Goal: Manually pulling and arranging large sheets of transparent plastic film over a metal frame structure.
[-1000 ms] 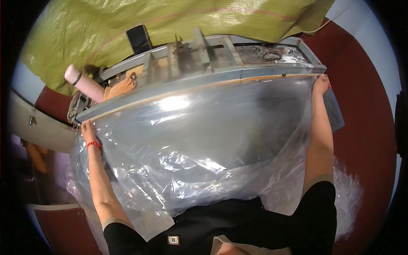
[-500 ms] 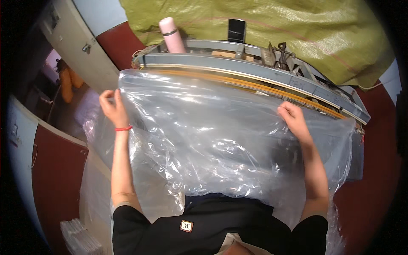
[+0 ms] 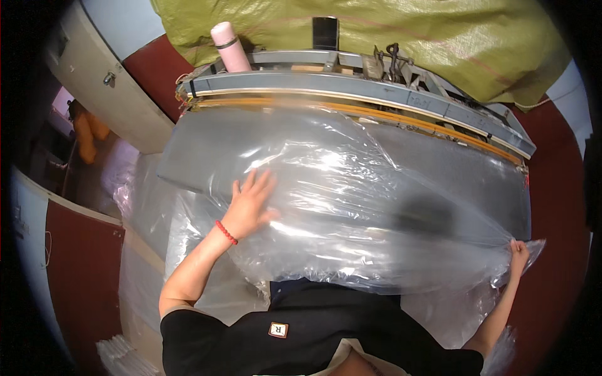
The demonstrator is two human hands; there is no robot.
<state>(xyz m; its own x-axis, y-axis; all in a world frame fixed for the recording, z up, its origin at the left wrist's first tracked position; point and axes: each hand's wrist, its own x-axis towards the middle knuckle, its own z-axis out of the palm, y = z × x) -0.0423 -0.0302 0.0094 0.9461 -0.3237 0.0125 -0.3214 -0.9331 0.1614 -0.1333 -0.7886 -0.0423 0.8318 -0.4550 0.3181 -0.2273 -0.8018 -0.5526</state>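
Observation:
A large sheet of clear plastic film (image 3: 326, 207) lies over the grey worktable (image 3: 464, 153) and drapes toward my body. My left hand (image 3: 249, 203), with a red bracelet at the wrist, rests on or just over the film with its fingers spread; slight blur hides whether it touches. At the table's right end my right hand (image 3: 518, 250) pinches a gathered edge of the film. Creases run from that grip back across the sheet. Beyond the film's far edge is a long metal bar machine (image 3: 376, 91) with orange strips along its front.
A pink bottle (image 3: 231, 50) and a black phone (image 3: 325, 33) stand behind the bar, before a yellow-green woven cover (image 3: 439, 50). At left are an open door (image 3: 119, 75) and loose film on the floor. Stacked clear plastic (image 3: 125, 356) sits at the lower left.
My right hand has moved right and nearer, pulling the film's edge along. The left hand has come inward from the left edge, fingers now spread. The film's far right part has drawn off the table.

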